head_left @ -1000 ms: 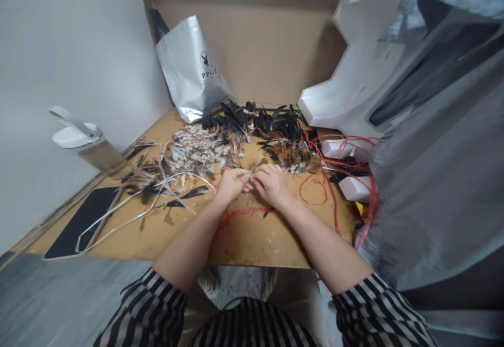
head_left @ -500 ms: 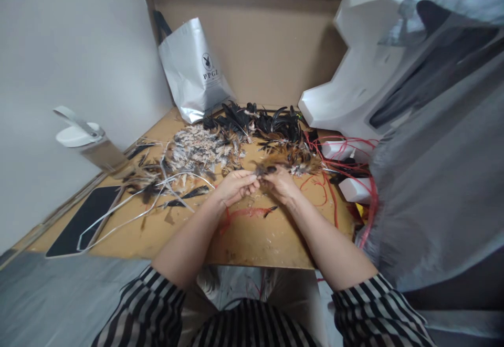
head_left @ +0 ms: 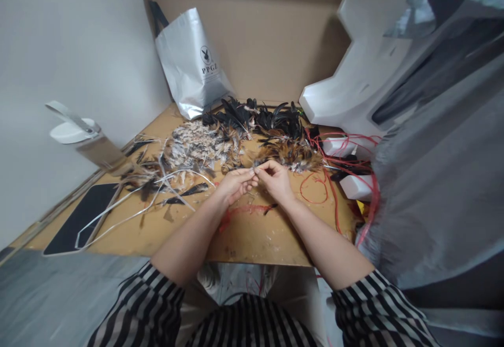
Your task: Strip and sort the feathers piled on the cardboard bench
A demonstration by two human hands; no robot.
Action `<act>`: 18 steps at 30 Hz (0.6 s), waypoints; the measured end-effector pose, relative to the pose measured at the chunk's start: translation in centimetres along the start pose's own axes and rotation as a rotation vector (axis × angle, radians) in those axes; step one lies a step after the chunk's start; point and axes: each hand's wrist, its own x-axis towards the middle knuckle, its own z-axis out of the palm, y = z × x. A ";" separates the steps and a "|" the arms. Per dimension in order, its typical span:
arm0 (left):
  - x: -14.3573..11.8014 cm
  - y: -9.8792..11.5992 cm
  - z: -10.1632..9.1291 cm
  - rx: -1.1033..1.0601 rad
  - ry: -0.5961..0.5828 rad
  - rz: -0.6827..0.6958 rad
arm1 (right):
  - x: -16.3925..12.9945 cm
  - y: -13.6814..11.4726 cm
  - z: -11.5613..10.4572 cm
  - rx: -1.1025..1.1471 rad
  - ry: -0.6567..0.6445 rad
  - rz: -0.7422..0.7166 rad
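Both left hand [head_left: 236, 185] and right hand [head_left: 275, 181] pinched narrow — can't tell on what, tbh (brown feathers [head_left: 293, 153] just beyond).

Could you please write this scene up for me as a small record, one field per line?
Surface: wooden-toned table
Left hand: thumb and fingers pinched, close to the right hand
Right hand: pinching too; anything held is too small to identify
Feathers, left: pale pile
Feathers, back: black feathers
Feathers, right: brown feathers, in front of the black
Cord: red cord, right side
Strips: white strips, partly over a dark flat device
Bag: silver bag, back left
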 end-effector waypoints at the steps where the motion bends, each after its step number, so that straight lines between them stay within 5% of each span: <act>1: 0.0 0.0 0.0 0.023 0.003 0.004 | 0.0 0.1 0.0 -0.014 0.004 0.001; 18: -1.2 1.5 0.9 0.782 0.141 0.081 | 1.3 1.7 -1.2 0.106 0.079 0.278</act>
